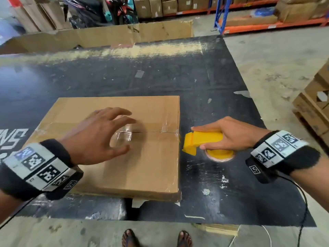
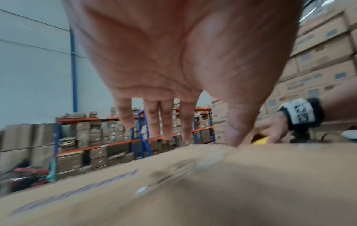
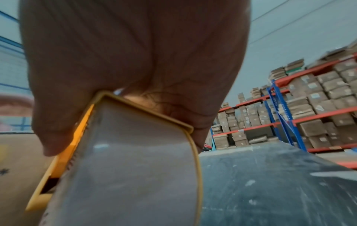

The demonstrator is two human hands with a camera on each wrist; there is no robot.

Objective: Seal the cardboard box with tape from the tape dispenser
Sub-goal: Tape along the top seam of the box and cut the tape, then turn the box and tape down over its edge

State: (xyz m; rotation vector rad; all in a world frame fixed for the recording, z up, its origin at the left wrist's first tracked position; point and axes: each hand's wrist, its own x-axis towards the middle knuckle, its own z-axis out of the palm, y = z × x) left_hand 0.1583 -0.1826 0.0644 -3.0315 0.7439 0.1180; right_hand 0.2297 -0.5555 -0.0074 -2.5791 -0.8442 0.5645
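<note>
A flat brown cardboard box lies on the black table, its closed centre seam covered by a strip of clear tape that reaches the right edge. My left hand hovers over the seam with fingers spread and relaxed; in the left wrist view its thumb touches the box top. My right hand grips the yellow tape dispenser just off the box's right edge. The right wrist view shows the tape roll in the dispenser under my palm.
A long open cardboard carton stands along the table's far edge. Stacked boxes sit on the floor at right. Orange and blue racks with cartons fill the background. My sandalled feet are at the table's near edge.
</note>
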